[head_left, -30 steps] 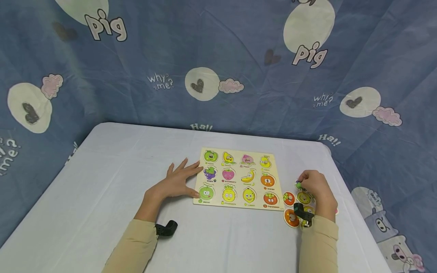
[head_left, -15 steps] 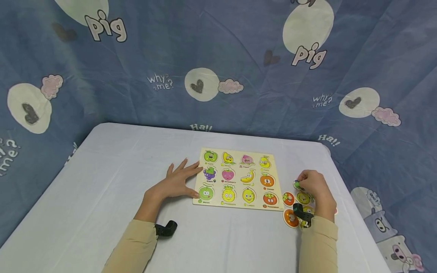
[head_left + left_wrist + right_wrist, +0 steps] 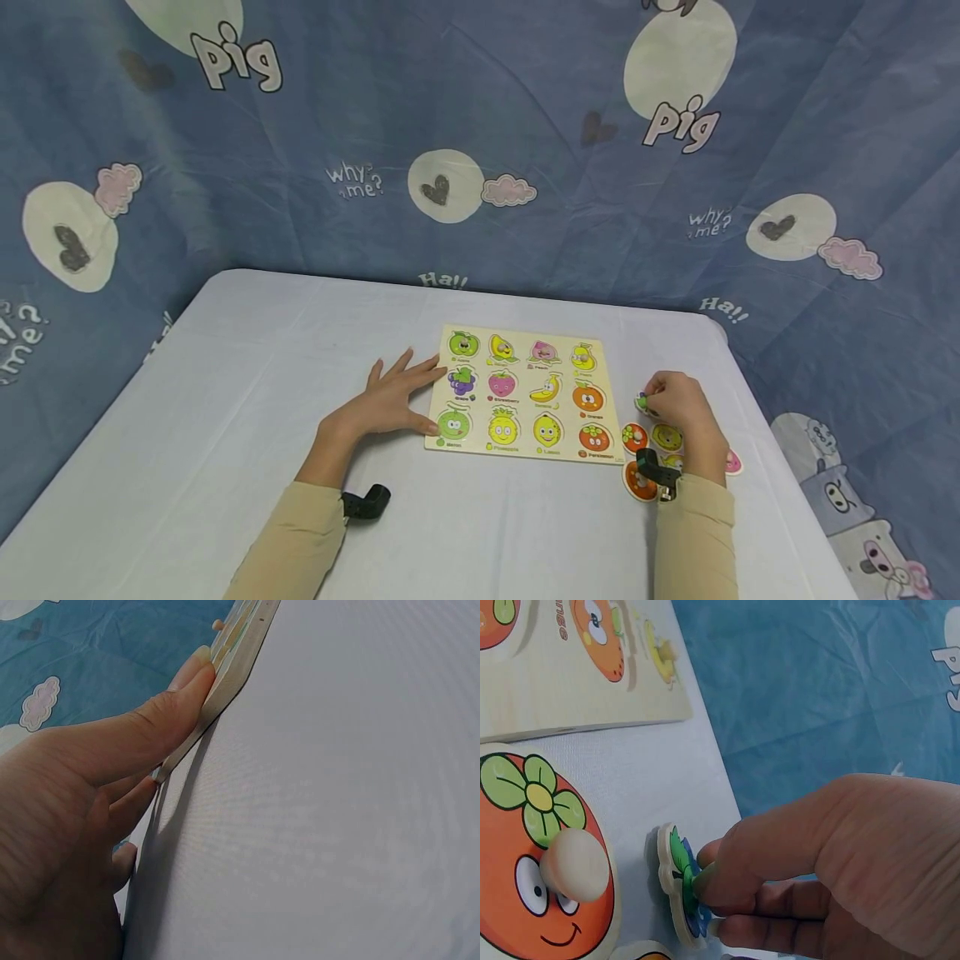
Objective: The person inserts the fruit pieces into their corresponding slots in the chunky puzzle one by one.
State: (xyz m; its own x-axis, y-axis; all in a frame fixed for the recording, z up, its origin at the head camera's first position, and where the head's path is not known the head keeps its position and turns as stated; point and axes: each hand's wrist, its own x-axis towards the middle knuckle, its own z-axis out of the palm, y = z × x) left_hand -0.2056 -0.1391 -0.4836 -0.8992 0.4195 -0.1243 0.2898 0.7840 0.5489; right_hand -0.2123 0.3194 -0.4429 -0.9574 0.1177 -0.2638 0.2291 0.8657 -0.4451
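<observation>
Board (image 3: 525,417): left hand (image 3: 385,403) touching | piece (image 3: 676,889), likely grapes: right hand (image 3: 682,410) pinching

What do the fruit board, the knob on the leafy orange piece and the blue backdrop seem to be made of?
Fruit board: probably wood or fibreboard, smooth, with a pale, seemingly unpainted edge. Knob: likely bare wood, matte and cream; plastic is possible. Blue backdrop: seemingly printed fabric, matte, given its soft creases; fibre unclear.

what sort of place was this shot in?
Likely a makeshift recording booth, though the room beyond isn't visible. Clues: a white-covered table, blue cartoon-print fabric hung behind it and along both sides, and two black wrist-worn devices.
</observation>
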